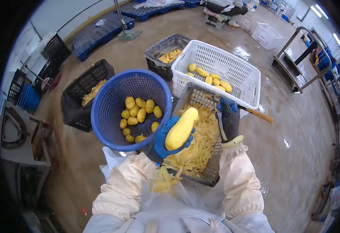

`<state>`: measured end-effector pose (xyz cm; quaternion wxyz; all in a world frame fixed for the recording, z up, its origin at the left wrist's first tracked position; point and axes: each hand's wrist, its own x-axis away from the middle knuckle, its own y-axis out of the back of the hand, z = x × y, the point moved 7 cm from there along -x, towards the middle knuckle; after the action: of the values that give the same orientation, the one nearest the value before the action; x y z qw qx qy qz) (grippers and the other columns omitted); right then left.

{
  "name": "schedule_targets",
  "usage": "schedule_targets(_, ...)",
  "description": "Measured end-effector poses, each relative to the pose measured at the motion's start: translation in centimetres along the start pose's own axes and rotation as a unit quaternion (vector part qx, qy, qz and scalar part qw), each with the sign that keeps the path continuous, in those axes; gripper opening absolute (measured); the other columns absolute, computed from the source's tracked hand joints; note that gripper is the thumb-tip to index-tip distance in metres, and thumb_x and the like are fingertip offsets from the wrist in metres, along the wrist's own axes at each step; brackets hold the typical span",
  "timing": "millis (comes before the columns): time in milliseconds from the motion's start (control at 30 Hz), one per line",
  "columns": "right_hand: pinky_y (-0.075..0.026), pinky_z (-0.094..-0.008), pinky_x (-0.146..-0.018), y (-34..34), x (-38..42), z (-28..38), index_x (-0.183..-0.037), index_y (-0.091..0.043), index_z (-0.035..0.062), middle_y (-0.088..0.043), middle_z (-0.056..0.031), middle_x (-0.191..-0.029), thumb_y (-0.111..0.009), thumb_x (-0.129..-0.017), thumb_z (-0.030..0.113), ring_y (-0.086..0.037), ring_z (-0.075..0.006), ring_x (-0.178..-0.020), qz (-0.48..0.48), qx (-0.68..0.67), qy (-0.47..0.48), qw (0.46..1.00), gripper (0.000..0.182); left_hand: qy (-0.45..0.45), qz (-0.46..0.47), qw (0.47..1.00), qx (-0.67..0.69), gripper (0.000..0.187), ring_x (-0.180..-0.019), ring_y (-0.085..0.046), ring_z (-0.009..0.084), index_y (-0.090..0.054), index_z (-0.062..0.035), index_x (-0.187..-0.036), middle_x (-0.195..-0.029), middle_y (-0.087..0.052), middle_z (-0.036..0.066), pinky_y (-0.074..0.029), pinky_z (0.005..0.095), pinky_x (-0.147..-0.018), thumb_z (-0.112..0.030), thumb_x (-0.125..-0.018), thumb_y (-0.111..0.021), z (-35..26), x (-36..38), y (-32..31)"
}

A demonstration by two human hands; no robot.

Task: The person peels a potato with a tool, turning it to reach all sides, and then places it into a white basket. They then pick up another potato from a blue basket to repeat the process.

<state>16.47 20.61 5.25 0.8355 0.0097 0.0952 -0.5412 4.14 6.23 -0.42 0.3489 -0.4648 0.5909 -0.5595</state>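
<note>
My left hand (163,140), in a blue glove, cups a large peeled yellow potato (182,129) over a dark crate (212,171) heaped with potato peelings (201,147). At that crate's right side, the dark-gloved fingers of my right hand (230,116) are closed around a metal peeler (221,126). A wooden handle (257,113) juts out to the right just beyond this hand. Left of the peelings, a blue perforated basket (100,112) contains several potatoes (141,114) with brownish-yellow skin. Peeled potatoes (212,79) lie in a white crate (251,83) ahead. Peelings (164,181) cling to my apron.
Two black crates (71,95) (166,72) with yellow pieces stand behind the blue basket. A metal trolley (294,72) is at the right, and blue pallets (96,35) lie at the back left. Another person (224,7) sits far back. The floor (286,155) looks wet.
</note>
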Motion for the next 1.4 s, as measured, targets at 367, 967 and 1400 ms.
schedule_targets(367, -0.049, -0.0212, -0.053, -7.3, 5.0, 0.6, -0.091, -0.06, -0.0006, -0.063, -0.0046, -0.071, -0.069, -0.082, 0.015, -0.059, -0.009, -0.061, 0.173, -0.085, -0.172, 0.966, 0.02, -0.018, -0.01, 0.994, -0.104, 0.065, -0.105, -0.057, 0.0299, -0.04, -0.0069, -0.135, -0.123, -0.054, 0.015, -0.047, 0.0479, -0.09, -0.054, -0.09, -0.042, -0.5, 0.4, -1.0)
schedule_targets(967, -0.044, -0.0213, -0.054, -7.9, 6.1, 0.4, -0.089, -0.062, 0.0028, -0.063, -0.0028, -0.073, -0.068, -0.082, 0.018, -0.056, -0.0086, -0.059, 0.229, 0.016, -0.104, 0.968, 0.018, -0.065, 0.016, 0.997, 0.036, 0.066, -0.109, -0.054, 0.0339, -0.038, -0.0043, -0.135, -0.123, -0.053, 0.018, -0.042, 0.0503, -0.095, -0.05, -0.088, -0.048, -2.0, 0.5, -0.1)
schedule_targets(1400, -0.038, -0.0202, -0.047, -2.0, 0.4, -1.0, -0.089, -0.061, 0.0025, -0.06, -0.0032, -0.069, -0.063, -0.086, 0.016, -0.051, -0.0087, -0.051, 0.037, -0.044, -0.089, 0.994, 0.014, -0.052, -0.071, 0.973, -0.212, 0.059, -0.106, -0.057, 0.0304, -0.037, -0.001, -0.134, -0.123, -0.053, 0.017, -0.048, 0.0467, -0.09, -0.037, -0.09, -0.052, 0.0, 1.3, -1.7)
